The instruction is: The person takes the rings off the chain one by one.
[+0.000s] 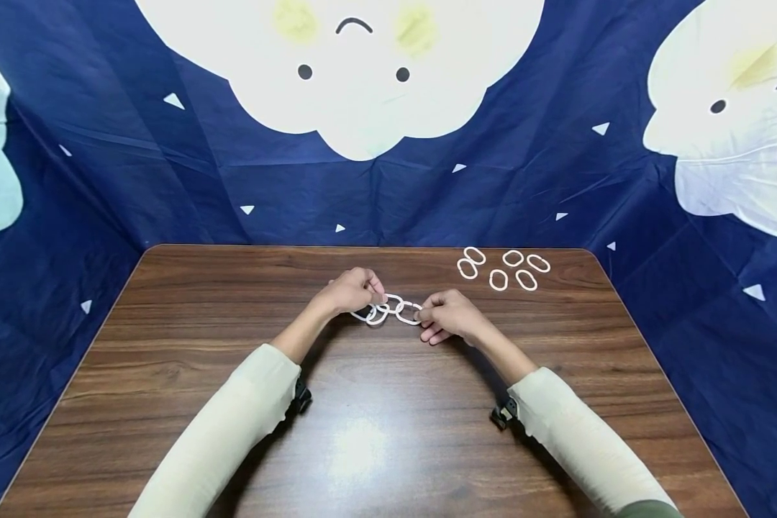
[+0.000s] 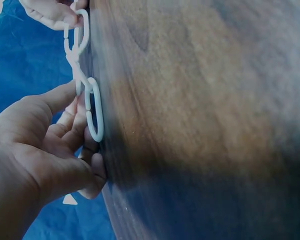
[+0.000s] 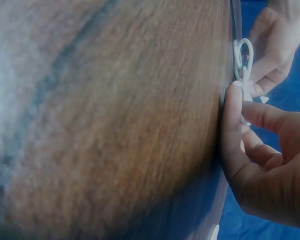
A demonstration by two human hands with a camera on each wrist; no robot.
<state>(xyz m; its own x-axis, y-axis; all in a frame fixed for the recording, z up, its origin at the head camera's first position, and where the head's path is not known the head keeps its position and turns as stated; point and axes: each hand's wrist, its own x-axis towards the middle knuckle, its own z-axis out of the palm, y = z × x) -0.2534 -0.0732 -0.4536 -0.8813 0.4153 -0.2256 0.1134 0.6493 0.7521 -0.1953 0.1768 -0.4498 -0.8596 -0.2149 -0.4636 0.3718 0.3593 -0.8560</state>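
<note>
A short chain of several white oval plastic links lies between my two hands over the wooden table. My left hand pinches a link in the chain between thumb and fingers, while the linked ovals at the left end hang beside its fingertips. In the left wrist view, one open-sided link dangles close to the fingers. My right hand pinches the rightmost link at its right end, with its other fingers spread below. The right wrist view shows thumb and forefinger meeting on that link, partly hiding it, and another link beyond.
Several loose white links lie near the back right of the brown wooden table. A dark blue cloth with white cloud faces hangs around the table's back and sides.
</note>
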